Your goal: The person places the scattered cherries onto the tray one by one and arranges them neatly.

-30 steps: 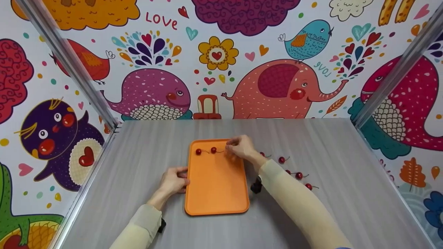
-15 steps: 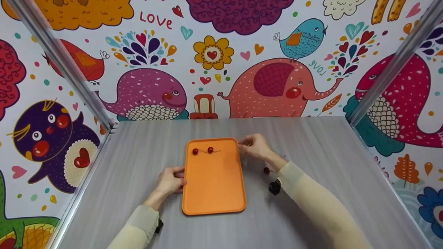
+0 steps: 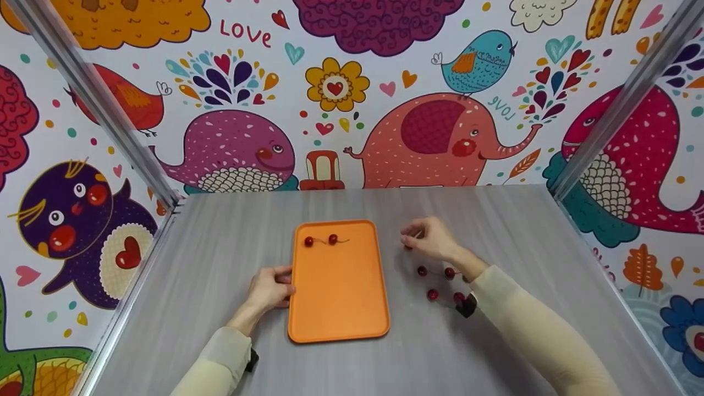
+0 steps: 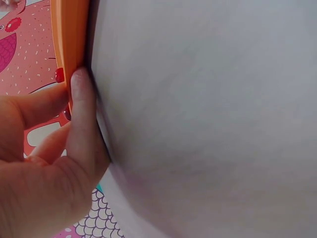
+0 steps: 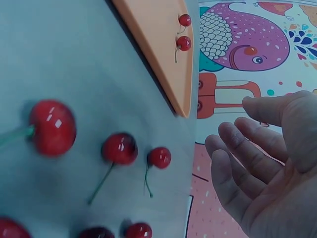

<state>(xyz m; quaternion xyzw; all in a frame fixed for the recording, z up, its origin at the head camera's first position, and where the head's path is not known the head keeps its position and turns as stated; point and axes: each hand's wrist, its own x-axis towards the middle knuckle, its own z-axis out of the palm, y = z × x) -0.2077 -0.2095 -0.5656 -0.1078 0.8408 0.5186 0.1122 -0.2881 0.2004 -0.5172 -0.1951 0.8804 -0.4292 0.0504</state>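
Observation:
My left hand (image 3: 269, 289) holds the left rim of an orange tray (image 3: 340, 324); in the left wrist view its fingertips (image 4: 81, 82) lie against the tray's edge. Two red cherries with stems, a left one (image 3: 309, 241) and a right one (image 3: 333, 239), lie in the tray's far left part. To the right of the tray my right hand (image 3: 434, 239) hovers just above a cherry (image 3: 408, 246), partly hidden under its fingertips. In the right wrist view the thumb and fingers stand apart, with nothing visible between them.
Several more cherries lie right of the tray, including a near one (image 3: 433, 295), partly beneath the right forearm. The grey table (image 3: 236, 220) meets a wall (image 3: 385, 143) printed with cartoon animals. Metal posts (image 3: 599, 121) stand at its back corners.
My right hand has moved right, from over the tray's far right corner to the cherries on the table. The left hand and the two cherries in the tray keep their places.

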